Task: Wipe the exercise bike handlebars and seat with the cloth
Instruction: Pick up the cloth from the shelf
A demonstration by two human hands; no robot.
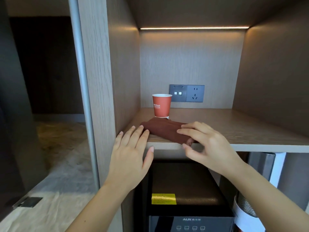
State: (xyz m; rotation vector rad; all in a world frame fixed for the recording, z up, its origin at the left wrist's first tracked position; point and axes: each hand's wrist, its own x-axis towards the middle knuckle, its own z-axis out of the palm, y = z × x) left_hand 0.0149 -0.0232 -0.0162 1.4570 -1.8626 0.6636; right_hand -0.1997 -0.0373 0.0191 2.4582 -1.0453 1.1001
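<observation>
Cloth (164,130), one folded, one cup (161,107) behind

The shelf (242,128) is light brown wood and sits inside a cupboard. A red paper cup (161,106) stands up straight on it, near the back on the left side. Right in front of the cup lies a dark brown cloth (164,130), folded up, with one end at the shelf's front edge. The left hand (132,148) lies flat on the shelf, just beside the cloth. The right hand (205,141) rests its fingers on top of the cloth.
</observation>
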